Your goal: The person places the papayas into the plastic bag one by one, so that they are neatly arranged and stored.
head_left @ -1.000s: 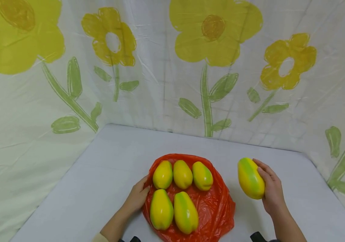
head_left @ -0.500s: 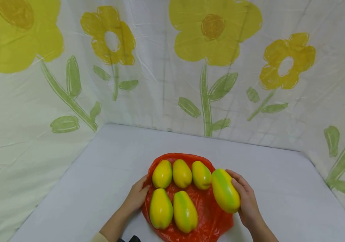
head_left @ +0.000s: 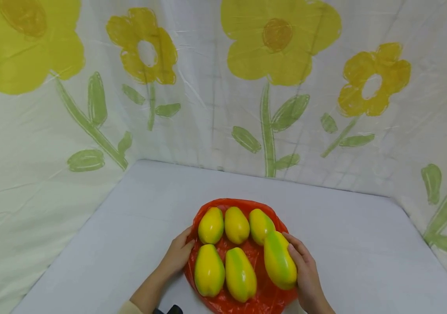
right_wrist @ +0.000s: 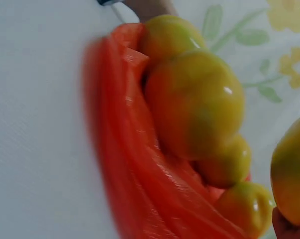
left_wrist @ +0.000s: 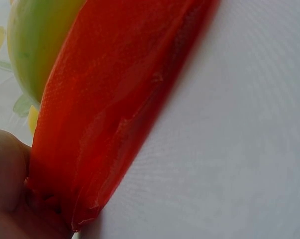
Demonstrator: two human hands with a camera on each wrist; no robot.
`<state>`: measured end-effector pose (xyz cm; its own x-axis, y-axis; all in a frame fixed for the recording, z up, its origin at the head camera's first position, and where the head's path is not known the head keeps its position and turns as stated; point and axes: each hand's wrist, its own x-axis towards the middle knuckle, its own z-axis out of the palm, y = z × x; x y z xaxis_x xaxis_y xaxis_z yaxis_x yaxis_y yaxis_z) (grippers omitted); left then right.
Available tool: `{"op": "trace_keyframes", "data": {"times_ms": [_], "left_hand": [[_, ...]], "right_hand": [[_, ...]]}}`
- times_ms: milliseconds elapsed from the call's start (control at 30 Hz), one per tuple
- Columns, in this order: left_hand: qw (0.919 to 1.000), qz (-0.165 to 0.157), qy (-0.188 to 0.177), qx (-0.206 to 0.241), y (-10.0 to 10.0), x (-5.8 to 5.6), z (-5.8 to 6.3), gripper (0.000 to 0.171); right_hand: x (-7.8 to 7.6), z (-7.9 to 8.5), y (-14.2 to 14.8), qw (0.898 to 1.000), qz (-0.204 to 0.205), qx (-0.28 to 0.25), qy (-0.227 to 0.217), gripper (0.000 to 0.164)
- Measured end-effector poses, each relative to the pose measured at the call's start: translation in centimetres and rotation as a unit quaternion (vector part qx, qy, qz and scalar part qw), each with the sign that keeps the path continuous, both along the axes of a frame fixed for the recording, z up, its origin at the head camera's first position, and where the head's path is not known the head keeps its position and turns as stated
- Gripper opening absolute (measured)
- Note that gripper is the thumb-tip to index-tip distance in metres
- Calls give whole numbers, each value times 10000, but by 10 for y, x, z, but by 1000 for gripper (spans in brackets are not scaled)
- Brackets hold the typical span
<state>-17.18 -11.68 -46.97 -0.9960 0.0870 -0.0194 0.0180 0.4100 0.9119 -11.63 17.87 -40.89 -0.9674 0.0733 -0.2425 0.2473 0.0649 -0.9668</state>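
Observation:
A red plastic bag (head_left: 260, 279) lies spread in a round shape, with several yellow-green papayas (head_left: 209, 270) in two rows inside it. On the bag's left side, my left hand (head_left: 177, 253) grips the edge; up close in the left wrist view, the thumb (left_wrist: 5, 169) bears on the bag's gathered red edge (left_wrist: 105, 99). My right hand (head_left: 305, 274) holds one more papaya (head_left: 280, 261) by its right side, over the right part of the bag. This fruit overlaps the far-right papaya (head_left: 260, 224) in the head view. Only fingertips of that hand show in the right wrist view.
Beneath everything is a white table (head_left: 148, 196). A pale sheet printed with yellow flowers (head_left: 278, 35) hangs along the table's back and sides. A small black object (head_left: 174, 309) shows at the bottom edge, near the left forearm.
My right hand has carried its papaya leftward and nearer to me, from beside the bag to over its right part. The left hand and the papayas in the bag have stayed put.

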Motion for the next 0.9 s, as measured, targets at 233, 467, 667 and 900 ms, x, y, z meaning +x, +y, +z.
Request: {"op": "trace_keyframes", "data": {"times_ms": [233,467,667,900], "left_hand": [[10000,26,-21,11,1,-1,0,46],[10000,3,-26,86,0,1,0,45],[10000,-30,13,58,1,0,0,45],[10000,31,-34,69,1,0,0,45]], "right_hand": [[6,-11,-9,9999,48,-37,-111,54],[7,-25,-14,9998,127,64,-147,53],[7,-32,-16,9989,90,136,-446,54],[6,-35,-16,9983,17,248,-525,56]]}}
